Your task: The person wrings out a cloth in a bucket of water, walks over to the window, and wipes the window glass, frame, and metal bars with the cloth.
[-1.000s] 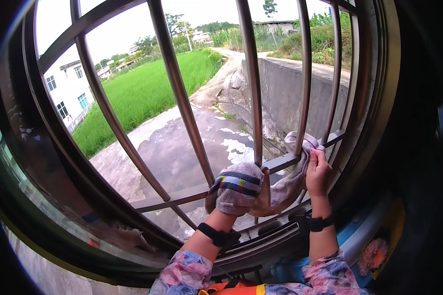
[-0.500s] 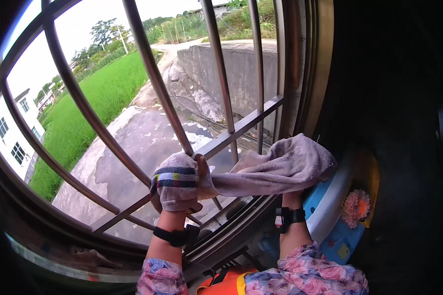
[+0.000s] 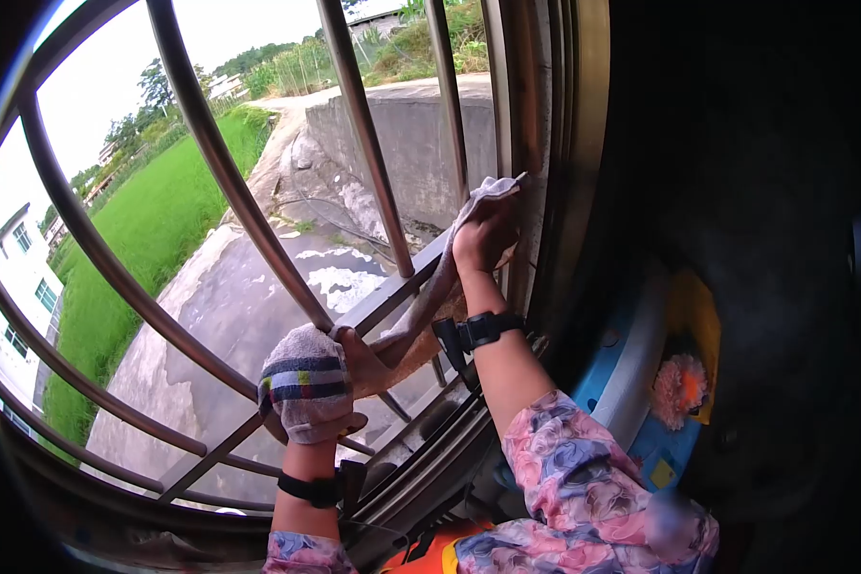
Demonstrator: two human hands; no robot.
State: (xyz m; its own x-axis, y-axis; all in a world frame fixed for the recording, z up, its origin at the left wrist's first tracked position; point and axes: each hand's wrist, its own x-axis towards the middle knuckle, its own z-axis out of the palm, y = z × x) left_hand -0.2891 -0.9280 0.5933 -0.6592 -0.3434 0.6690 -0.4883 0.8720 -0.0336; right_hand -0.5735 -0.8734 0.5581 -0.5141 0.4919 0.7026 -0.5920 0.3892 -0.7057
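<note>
A pale towel (image 3: pixel 308 356) with dark, white and yellow-green stripes is draped over the back of my left hand (image 3: pixel 362 364). That hand is closed around the crossbar (image 3: pixel 378 304) of the window grille, and the cloth partly hides its fingers. From there the towel runs as a twisted strip along the bar, up to my right hand (image 3: pixel 486 235). My right hand is closed on the towel's other end, at the crossbar's right end beside the window frame (image 3: pixel 521 105). Its fingertips are hidden behind the cloth and the hand itself.
Upright metal bars (image 3: pixel 220 172) fill the window opening. Outside lie wet concrete ground, a concrete wall (image 3: pixel 402 134) and a green field (image 3: pixel 134 258). To the right, a blue surface bears a pink flower (image 3: pixel 679 390). An orange garment (image 3: pixel 430 553) shows at my front.
My right hand has moved up and left to the frame, taking the towel's end with it. The loose bunched cloth is now stretched along the crossbar. The view has shifted right.
</note>
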